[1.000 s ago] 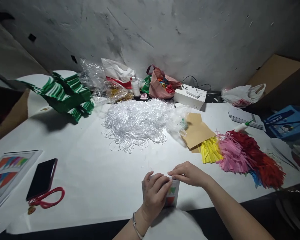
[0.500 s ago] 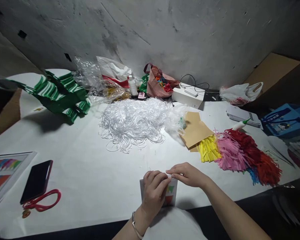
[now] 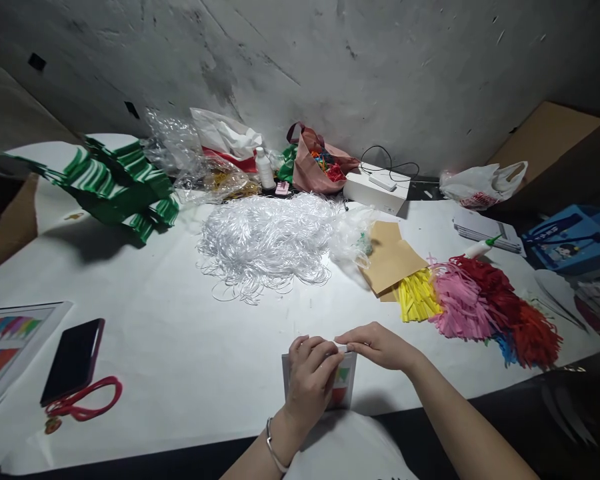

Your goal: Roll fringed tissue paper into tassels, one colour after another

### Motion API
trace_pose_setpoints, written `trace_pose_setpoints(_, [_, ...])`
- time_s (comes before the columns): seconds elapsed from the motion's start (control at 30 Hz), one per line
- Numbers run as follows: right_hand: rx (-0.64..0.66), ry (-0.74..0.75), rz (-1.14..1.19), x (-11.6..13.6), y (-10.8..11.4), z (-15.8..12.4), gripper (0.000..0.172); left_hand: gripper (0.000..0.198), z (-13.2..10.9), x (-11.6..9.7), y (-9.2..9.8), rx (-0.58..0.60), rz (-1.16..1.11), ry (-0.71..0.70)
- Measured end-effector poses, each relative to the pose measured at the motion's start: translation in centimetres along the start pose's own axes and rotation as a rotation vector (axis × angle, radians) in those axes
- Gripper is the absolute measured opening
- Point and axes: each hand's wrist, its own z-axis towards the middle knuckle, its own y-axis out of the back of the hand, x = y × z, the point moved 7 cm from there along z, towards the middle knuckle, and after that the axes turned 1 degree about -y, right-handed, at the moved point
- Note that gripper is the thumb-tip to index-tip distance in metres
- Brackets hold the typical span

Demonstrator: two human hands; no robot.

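Near the table's front edge, my left hand [image 3: 311,377], with a silver bangle at the wrist, is wrapped over a small whitish printed packet [image 3: 346,379]. Green and red flag shapes show on the packet's face, and my palm hides much of it. My right hand [image 3: 377,345] comes in from the right, its thumb and fingers pinched together at the packet's upper edge. A small pale flap or edge is visible between the two hands.
A heap of white string [image 3: 270,243] lies mid-table. Paper tassels [image 3: 463,303] and brown envelopes [image 3: 393,257] are to the right. On the left are a phone [image 3: 73,360], a printed sheet [image 3: 10,347] and folded green-and-white pieces [image 3: 120,190]. A glue bottle [image 3: 480,248] stands out beyond the tassels.
The view has shifted very slightly. My hands stay on the packet, with only a small movement of the right fingers along its upper edge.
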Motion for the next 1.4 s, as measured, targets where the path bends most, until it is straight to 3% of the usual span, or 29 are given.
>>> trace_pose_setpoints(0.57, [-0.074, 0.078, -0.005, 0.4, -0.4, -0.7, 0.033, 0.026, 0.3, -0.2, -0.2, 0.014, 0.022, 0.018])
trace_pose_setpoints(0.7, [-0.156, 0.142, -0.011, 0.2, -1.0, -1.1, 0.031, 0.023, 0.5, -0.2, 0.0, 0.020, 0.055, 0.048])
trace_pose_setpoints(0.87, [-0.363, 0.145, -0.026, -0.9, -1.9, -1.6, 0.027, 0.018, -0.7, 2.9, 1.8, 0.011, 0.080, 0.169])
trace_pose_setpoints(1.0, [-0.447, 0.155, -0.026, -1.0, -2.1, -1.6, 0.026, 0.021, -2.5, 6.3, 2.0, 0.046, -0.245, 0.363])
trace_pose_setpoints(1.4, [-0.600, 0.201, -0.150, 1.2, -3.1, -0.7, 0.021, 0.020, -2.3, 7.9, 1.8, 0.025, -0.455, 0.368])
